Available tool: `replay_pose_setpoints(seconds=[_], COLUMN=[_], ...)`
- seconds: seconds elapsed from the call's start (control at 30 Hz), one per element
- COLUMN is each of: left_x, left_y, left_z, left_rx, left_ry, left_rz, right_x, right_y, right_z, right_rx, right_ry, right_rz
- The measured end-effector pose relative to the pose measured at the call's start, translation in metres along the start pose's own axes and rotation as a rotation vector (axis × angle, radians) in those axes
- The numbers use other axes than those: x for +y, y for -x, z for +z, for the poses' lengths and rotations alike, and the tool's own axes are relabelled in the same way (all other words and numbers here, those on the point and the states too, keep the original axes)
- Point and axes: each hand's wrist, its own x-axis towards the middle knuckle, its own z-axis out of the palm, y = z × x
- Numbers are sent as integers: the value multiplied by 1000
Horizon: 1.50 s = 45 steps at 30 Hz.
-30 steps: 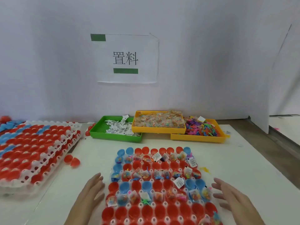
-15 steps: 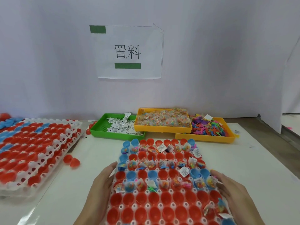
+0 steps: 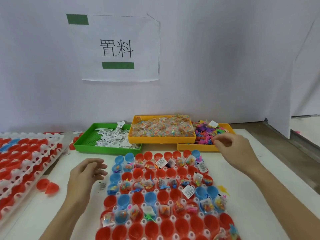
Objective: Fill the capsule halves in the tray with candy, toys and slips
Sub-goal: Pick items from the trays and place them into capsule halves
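Capsule tray (image 3: pixel 121 199): white perforated plastic holding glossy red and blue round halves, centred on table. Left hand (image 3: pixel 83 175) hovers beside it, fingers relaxed, empty. Right hand (image 3: pixel 233 149) reaches over toy bin (image 3: pixel 195 147), fingertips loosely curled; any grasp cannot be determined.

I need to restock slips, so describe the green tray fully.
The green tray is a shallow rectangular bin, plastic by its look, with low walls and a perforated grid floor. It lies flat on the table at the back, left of the yellow candy tray, whose corner seems to overlap its right end. White printed slips cover its right half in a loose pile, a few poking over the rear wall; the left part of the floor is bare. Neither hand touches it.
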Motion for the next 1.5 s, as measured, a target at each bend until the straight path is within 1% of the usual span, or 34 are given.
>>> replay_pose_setpoints(seconds=[0.13,0.2,0.27,0.37,0.5,0.6,0.73,0.87,1.0,1.1,1.2,1.3,1.37,1.5], left_x=[14,32,53,81,96,95,90,87,83,78,69,63,63,66], left_y=[-17,-23,-28,-30,-24,-21,-27,-32,-34,-35,-43,-55,-64,-85], left_z=[13,15,16,15,19,30,40,40,40,43,43,49,63,101], left_rx=[-48,-113,-212,-338,-378,-406,-412,-380,-353,-357,-249,-129,-137,-240], left_ry=[-169,-232,-276,-262,-159,-195,-233,-232,-226,-284,-319,-378,-462,-694], left_rz=[85,144,201,270,332,325,282,266,283,314,300,295,337,427], right_x=[6,9,10,12,12,14,15,12,13,16,18,19,19,22], right_y=[-52,-68,-78,-88,-91,-92,-94,-91,-85,-83,-82,-85,-86,-82], right_z=[27,43,56,68,71,66,64,60,62,62,55,49,46,46], right_rx=[1,-46,-81,-82,-111,-125,-60,91,163,214,245,222,209,236], right_ry=[138,224,322,411,451,456,408,282,219,158,97,58,9,-86], right_rz=[-49,-66,-79,-52,-33,-26,18,-29,-42,-34,-23,-1,11,5])
